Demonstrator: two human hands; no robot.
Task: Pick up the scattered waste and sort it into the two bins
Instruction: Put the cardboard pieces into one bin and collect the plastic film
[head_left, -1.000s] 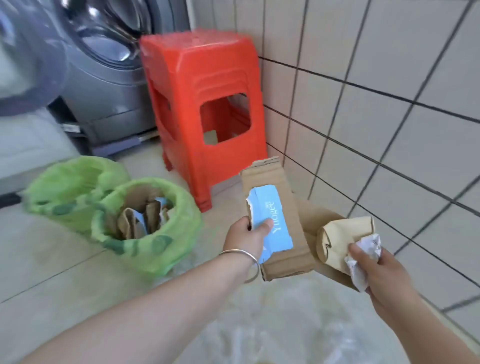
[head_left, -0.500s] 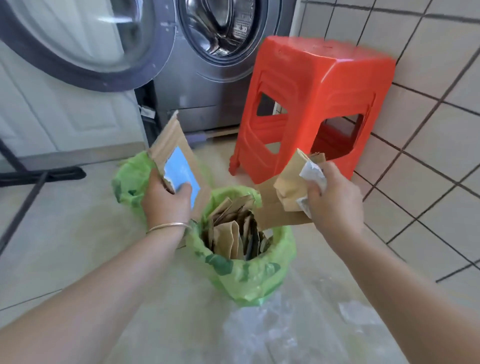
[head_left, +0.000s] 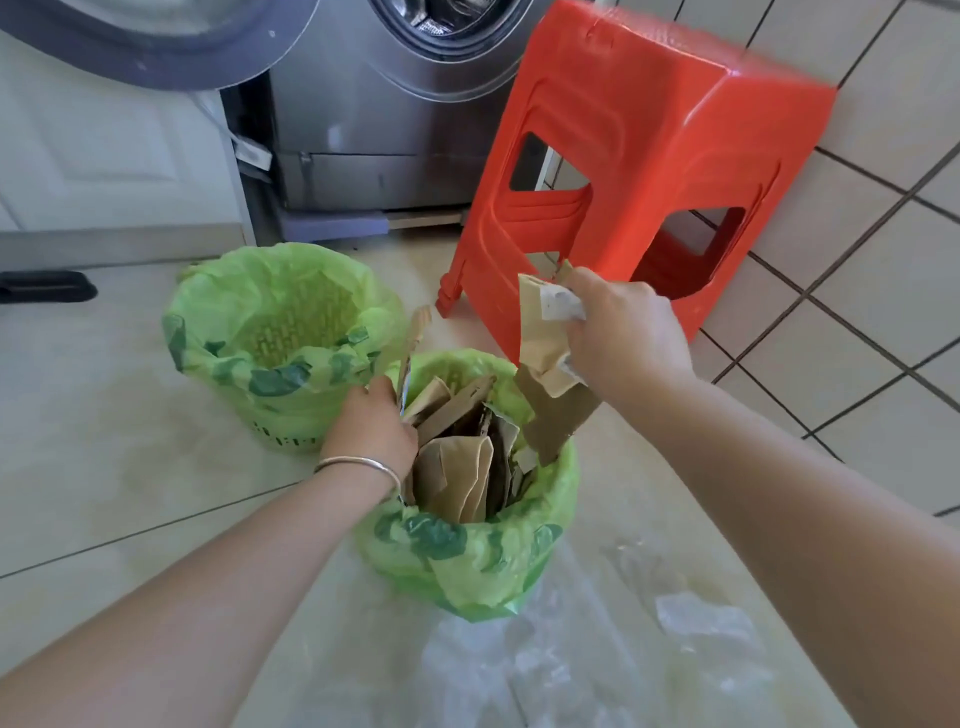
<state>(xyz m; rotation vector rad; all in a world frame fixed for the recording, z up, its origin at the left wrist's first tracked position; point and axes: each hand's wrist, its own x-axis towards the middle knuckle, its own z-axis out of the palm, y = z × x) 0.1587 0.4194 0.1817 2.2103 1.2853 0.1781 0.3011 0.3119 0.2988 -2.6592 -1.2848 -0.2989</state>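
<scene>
Cardboard strip (head_left: 410, 353) stands on edge, long axis upright, lower end in our near bin (head_left: 467, 561) | left hand (head_left: 371, 423) grips it | right hand (head_left: 618, 338) clutches crumpled paper (head_left: 540, 332) above bin.

home laundry area, washing machine (head_left: 363, 104), tiled wall (head_left: 883, 78)

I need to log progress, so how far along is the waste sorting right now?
Done: the near bin is already packed with brown paper and cardboard. In hand: the left hand is slotting a cardboard piece into it, and the right hand holds crumpled paper above it. Left: clear plastic wrap lies on the floor, and the far bin shows nothing inside from here.
</scene>
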